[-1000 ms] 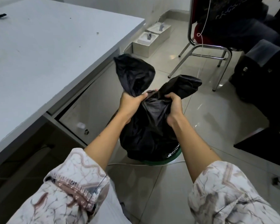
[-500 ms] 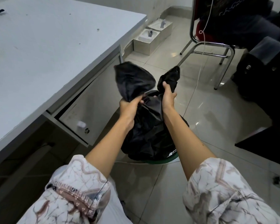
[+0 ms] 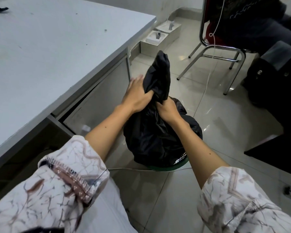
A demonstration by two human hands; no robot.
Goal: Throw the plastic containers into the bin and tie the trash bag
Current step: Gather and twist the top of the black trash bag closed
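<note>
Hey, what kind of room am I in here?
Probably an office: a grey desk with a cabinet beneath, a metal-framed chair on a tiled floor, and a small bin lined with a black trash bag.

Pale marbled sleeves (image 3: 60, 179) with brown veining, pushed up both forearms.

Open floor (image 3: 222, 115) right of the bin (image 3: 173, 165); desk cabinet (image 3: 97, 101) crowds its left.

A grey table (image 3: 49, 52) stands left, two white boxes (image 3: 160, 37) by the wall, a metal-legged chair (image 3: 213, 52) beyond.
</note>
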